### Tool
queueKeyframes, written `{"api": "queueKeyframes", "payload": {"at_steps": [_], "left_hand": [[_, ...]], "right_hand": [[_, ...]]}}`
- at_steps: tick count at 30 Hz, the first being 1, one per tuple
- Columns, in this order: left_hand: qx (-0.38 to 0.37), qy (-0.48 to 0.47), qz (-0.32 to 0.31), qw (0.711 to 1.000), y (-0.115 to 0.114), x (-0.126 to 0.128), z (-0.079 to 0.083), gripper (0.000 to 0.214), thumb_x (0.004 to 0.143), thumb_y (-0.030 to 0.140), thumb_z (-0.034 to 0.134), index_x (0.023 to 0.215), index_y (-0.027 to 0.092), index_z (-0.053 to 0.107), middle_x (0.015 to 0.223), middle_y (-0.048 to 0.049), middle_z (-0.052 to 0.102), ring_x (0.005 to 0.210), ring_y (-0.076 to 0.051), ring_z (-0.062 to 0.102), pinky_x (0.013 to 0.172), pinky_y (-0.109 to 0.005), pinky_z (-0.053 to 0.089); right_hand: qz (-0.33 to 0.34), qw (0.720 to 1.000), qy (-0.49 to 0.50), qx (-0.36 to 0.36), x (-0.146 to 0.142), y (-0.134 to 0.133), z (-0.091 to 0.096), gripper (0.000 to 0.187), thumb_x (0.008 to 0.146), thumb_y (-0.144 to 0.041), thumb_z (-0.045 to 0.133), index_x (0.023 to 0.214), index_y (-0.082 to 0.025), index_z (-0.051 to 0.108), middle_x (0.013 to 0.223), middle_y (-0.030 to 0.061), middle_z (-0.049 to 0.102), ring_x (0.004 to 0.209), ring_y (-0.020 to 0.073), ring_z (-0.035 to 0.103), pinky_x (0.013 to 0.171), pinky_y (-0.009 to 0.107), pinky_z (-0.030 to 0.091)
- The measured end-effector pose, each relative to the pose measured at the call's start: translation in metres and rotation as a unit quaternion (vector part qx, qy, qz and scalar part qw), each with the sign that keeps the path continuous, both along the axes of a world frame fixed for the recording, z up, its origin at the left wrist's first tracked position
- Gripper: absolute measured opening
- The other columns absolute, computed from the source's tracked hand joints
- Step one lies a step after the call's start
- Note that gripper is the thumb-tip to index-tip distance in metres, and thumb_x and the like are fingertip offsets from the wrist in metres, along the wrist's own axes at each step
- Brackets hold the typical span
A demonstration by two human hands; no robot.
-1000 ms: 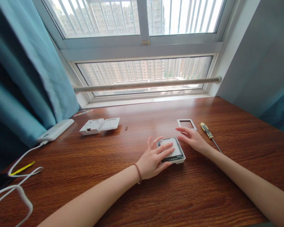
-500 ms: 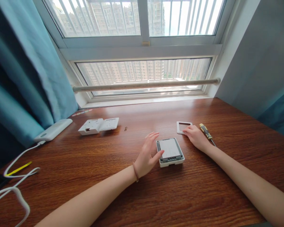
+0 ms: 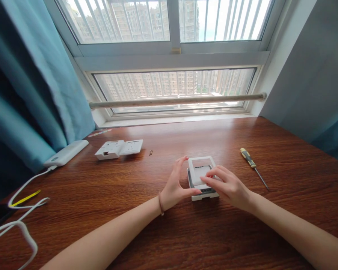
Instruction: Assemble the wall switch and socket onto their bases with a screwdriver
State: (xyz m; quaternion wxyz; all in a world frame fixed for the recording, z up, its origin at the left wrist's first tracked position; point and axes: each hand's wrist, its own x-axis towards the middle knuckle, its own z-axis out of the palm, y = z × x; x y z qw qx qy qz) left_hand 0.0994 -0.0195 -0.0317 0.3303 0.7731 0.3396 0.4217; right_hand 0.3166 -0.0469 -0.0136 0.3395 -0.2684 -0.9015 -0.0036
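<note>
A square white switch box with a grey inner rim (image 3: pixel 205 196) lies on the table in front of me. Over it, slightly tilted, is a white rectangular frame (image 3: pixel 202 159), pinched along its near edge by my right hand (image 3: pixel 232 187). My left hand (image 3: pixel 173 187) curves around the box's left side, thumb and fingers wide apart. Its thumb reaches the near edge, and the fingertips come up to the frame's far left corner; whether they press on either is unclear. The frame and my right fingers hide part of the box's top.
A screwdriver (image 3: pixel 253 167) lies to the right. Toward the back left are an opened white box with a hinged lid (image 3: pixel 109 149) and small screws (image 3: pixel 151 153). A white power bank (image 3: pixel 66 153), its cable (image 3: pixel 19 185) and a yellow stick (image 3: pixel 25 198) lie at far left.
My right hand has lifted the white frame from the table beside the screwdriver and brought it left over the box. My left hand stays beside the box, its thumb now lower at the near edge.
</note>
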Motion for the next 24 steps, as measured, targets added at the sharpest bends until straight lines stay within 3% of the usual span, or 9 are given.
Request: {"api": "queueKeyframes", "payload": {"at_steps": [7,11,14,17,20,24], "left_hand": [[-0.047,-0.006,-0.007,0.999,0.001,-0.001,-0.004,0.087,0.059,0.035,0.076,0.131,0.02,0.03,0.134,-0.012,0.037,0.124,-0.03,0.034,0.106,-0.046,0.024],[-0.052,-0.007,0.02,0.998,0.0,-0.001,-0.001,0.084,0.056,0.036,0.077,0.127,0.017,0.037,0.131,-0.013,0.041,0.123,-0.03,0.036,0.106,-0.045,0.025],[-0.049,-0.02,0.031,0.998,0.003,-0.001,-0.003,0.085,0.055,0.035,0.078,0.127,0.016,0.038,0.133,-0.0128,0.04,0.125,-0.029,0.034,0.108,-0.043,0.023],[-0.055,-0.047,0.023,0.997,0.006,-0.002,-0.008,0.084,0.057,0.034,0.077,0.129,0.017,0.037,0.134,-0.0115,0.04,0.127,-0.028,0.033,0.109,-0.041,0.023],[-0.062,-0.062,0.013,0.996,0.007,-0.003,-0.01,0.085,0.057,0.033,0.077,0.13,0.018,0.036,0.135,-0.011,0.04,0.127,-0.027,0.033,0.109,-0.04,0.022],[-0.069,-0.061,0.011,0.996,0.006,-0.003,-0.01,0.085,0.055,0.033,0.079,0.128,0.018,0.038,0.135,-0.0112,0.039,0.128,-0.028,0.031,0.11,-0.041,0.02]], "right_hand": [[0.03,0.998,0.038,-0.044,-0.001,-0.003,-0.001,0.038,0.081,-0.006,0.049,0.116,-0.02,0.053,0.091,0.0073,0.054,0.083,0.017,0.048,0.073,0.032,0.045],[-0.039,0.981,0.131,-0.136,0.006,0.004,0.001,0.047,0.077,-0.021,0.062,0.122,-0.025,0.048,0.111,0.0089,0.05,0.105,0.0226,0.045,0.09,0.04,0.039],[-0.021,0.938,0.191,-0.288,0.017,0.017,0.0,0.067,0.073,-0.031,0.067,0.131,-0.027,0.035,0.133,0.0086,0.038,0.125,0.0253,0.031,0.105,0.046,0.024],[0.058,0.87,0.245,-0.423,0.027,0.029,-0.005,0.071,0.069,-0.032,0.07,0.131,-0.029,0.035,0.138,0.0063,0.036,0.128,0.0243,0.03,0.107,0.045,0.022],[0.1,0.823,0.288,-0.479,0.03,0.035,-0.01,0.074,0.064,-0.027,0.075,0.129,-0.029,0.038,0.136,0.0066,0.039,0.126,0.0243,0.033,0.106,0.044,0.025],[0.123,0.801,0.323,-0.489,0.03,0.038,-0.013,0.082,0.059,-0.021,0.079,0.129,-0.03,0.038,0.134,0.0066,0.042,0.127,0.0232,0.034,0.108,0.043,0.022]]}}
